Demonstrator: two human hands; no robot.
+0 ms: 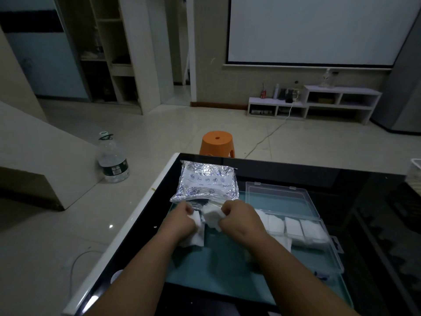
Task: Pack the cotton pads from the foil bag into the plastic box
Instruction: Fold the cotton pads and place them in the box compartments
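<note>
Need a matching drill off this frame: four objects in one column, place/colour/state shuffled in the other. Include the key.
Things
1. foil bag
2. plastic box
3. stool
4. water bottle

Descriptions
A. on the floor, left of the table
B. silvery, lying on the table
C. open, white cotton pads inside
D. orange, on the floor beyond the table's far edge

Pairs: 1-B, 2-C, 3-D, 4-A
</note>
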